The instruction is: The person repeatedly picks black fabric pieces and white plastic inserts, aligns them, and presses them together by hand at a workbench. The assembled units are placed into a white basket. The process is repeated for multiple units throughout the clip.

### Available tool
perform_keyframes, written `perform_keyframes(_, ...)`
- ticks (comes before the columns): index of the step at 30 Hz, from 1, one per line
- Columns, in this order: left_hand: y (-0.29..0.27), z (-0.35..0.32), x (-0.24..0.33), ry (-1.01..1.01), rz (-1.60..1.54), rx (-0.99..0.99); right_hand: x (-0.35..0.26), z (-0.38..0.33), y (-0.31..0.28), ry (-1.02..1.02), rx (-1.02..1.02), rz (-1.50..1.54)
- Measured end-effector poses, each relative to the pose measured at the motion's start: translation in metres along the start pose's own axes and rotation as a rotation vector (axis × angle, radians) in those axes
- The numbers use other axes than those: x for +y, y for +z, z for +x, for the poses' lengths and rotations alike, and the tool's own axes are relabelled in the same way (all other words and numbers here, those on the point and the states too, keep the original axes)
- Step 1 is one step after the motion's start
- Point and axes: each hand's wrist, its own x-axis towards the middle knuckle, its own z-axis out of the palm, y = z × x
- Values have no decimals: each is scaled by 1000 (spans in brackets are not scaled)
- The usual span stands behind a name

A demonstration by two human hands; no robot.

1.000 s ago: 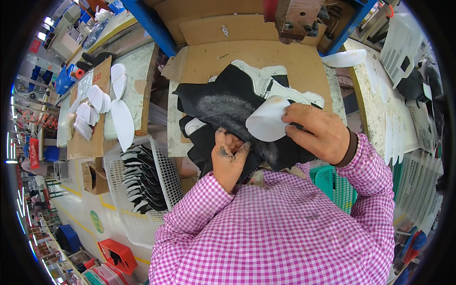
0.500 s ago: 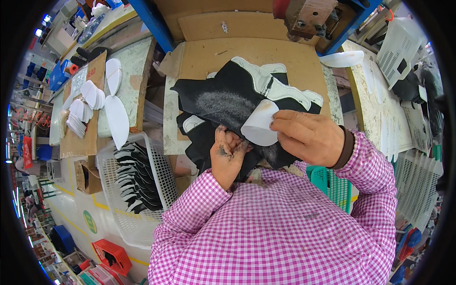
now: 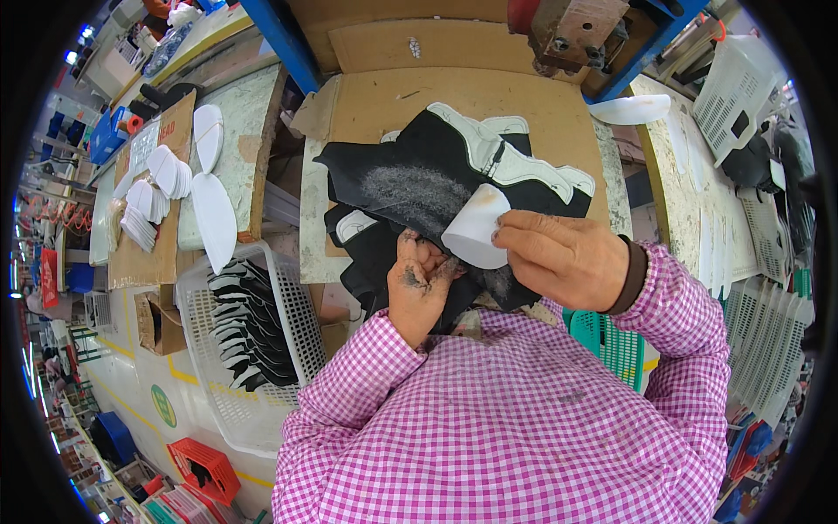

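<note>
A curled white piece of thin sheet (image 3: 477, 229) is pinched in my right hand (image 3: 567, 258), its lower edge over the black material. My left hand (image 3: 421, 279) has its fingers curled around the near edge of the black shoe-upper pieces (image 3: 384, 170). Its fingertips and thumb are smudged dark. The top black piece has a greyish, dusty patch. White shoe-upper parts (image 3: 515, 162) with stitched edges lie on the far right of the pile. The pile rests on a cardboard-covered table (image 3: 559, 109) before me.
On the left bench, white shaped pieces (image 3: 212, 218) lie beside stacks on cardboard (image 3: 166, 249). A white basket (image 3: 301, 341) below holds several black-and-white parts. A metal machine head (image 3: 578, 35) hangs at the far right between blue posts (image 3: 284, 44). White baskets (image 3: 768, 341) stand on the right.
My right hand has shifted very slightly left with the white piece. My left hand stays in place on the black material.
</note>
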Motion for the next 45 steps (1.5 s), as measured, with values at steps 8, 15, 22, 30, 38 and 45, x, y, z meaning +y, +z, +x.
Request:
perform_keyframes(8,-27,25,11,-120,29,-254,7,-8,13,-13,24,74)
perform_keyframes(15,-35,54,19,-364,-173,-247,10,-7,17,-52,0,62)
perform_keyframes(22,-15,61,18,-90,162,-271,10,10,16,115,-73,263)
perform_keyframes(30,-13,60,12,200,587,-175,21,39,9,113,-186,295)
perform_keyframes(38,-15,63,8,56,363,-108,27,51,6,215,-196,486)
perform_keyframes(45,-46,60,57,-145,-288,299,38,-40,-20,396,375,520)
